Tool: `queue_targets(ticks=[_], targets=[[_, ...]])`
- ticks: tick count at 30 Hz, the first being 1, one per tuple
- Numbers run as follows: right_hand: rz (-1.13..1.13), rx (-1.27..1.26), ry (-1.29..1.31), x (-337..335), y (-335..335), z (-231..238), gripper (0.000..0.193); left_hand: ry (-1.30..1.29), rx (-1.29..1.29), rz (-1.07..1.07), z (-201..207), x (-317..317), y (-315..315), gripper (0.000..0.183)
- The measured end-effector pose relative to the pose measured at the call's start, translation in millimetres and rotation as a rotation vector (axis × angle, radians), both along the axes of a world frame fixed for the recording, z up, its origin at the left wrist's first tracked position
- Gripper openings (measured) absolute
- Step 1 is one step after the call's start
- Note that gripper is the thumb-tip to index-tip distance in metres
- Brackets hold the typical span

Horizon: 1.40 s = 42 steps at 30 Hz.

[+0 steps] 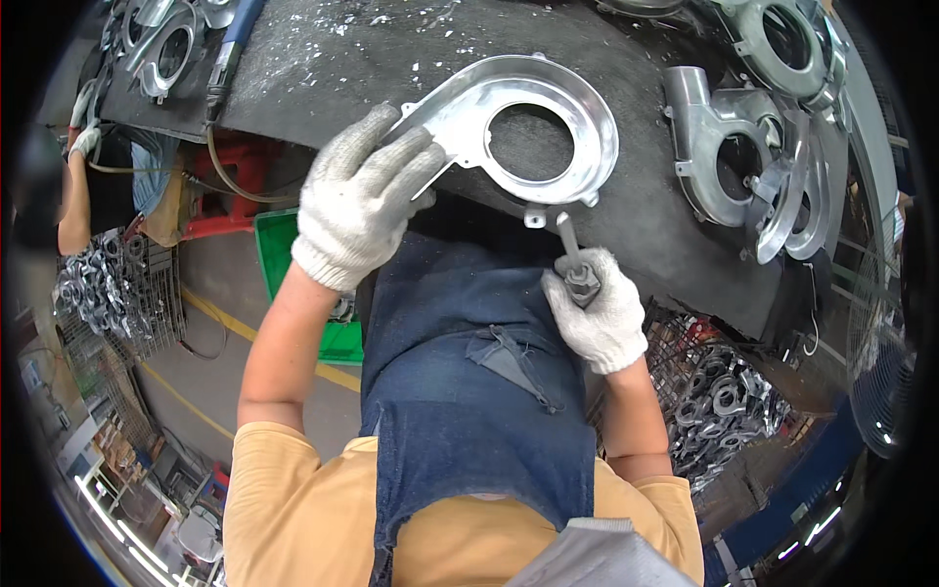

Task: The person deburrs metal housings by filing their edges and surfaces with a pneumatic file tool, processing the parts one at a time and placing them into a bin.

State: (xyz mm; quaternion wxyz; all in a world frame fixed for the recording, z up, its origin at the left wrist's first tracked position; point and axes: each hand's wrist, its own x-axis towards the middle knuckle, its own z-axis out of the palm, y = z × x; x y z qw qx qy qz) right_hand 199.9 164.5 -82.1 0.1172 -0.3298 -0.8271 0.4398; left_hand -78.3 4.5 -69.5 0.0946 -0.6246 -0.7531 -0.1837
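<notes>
A shiny cast-metal blower housing point(592, 127), snail-shaped with a large round opening, lies at the near edge of the dark worktable. My left hand point(362, 196), in a white knit glove, grips the housing's straight outlet end; the fingers lie long over it and the thumb is partly hidden. My right hand point(603, 311), gloved too, is closed round the handle of a grey hand tool point(567, 235). Its short, flat bar points up toward the housing, just below a small lug on the rim, apart from it. The exact kind of tool cannot be made out.
More metal housings point(699, 166) are piled at the table's right. Others point(161, 64) lie at the far left beside a blue air tool point(227, 59) with a hose. Metal scraps dot the worktable point(323, 88). Below stand a green crate point(279, 245) and a wire basket of parts point(719, 401). Another person's arm point(75, 196) shows left.
</notes>
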Motion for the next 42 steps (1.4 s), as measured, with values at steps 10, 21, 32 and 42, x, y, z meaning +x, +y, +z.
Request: queue_targets(ticks=[10,21,32,42], targets=[[0.029,-0.063,-0.134,-39,17,39,0.028,-0.100,0.182,-0.247,48,-37,5,0.032],[0.826,-0.466,-0.665,-10,93,81,0.046,0.053,0.011,-0.480,83,-27,16,0.055],[1.018,-0.134,-0.953,-8,96,119,0.039,0.113,-0.019,-0.513,94,-25,28,0.053],[-0.044,0.241,-0.160,-1,15,43,0.019,0.031,0.018,-0.485,93,-29,37,0.045]])
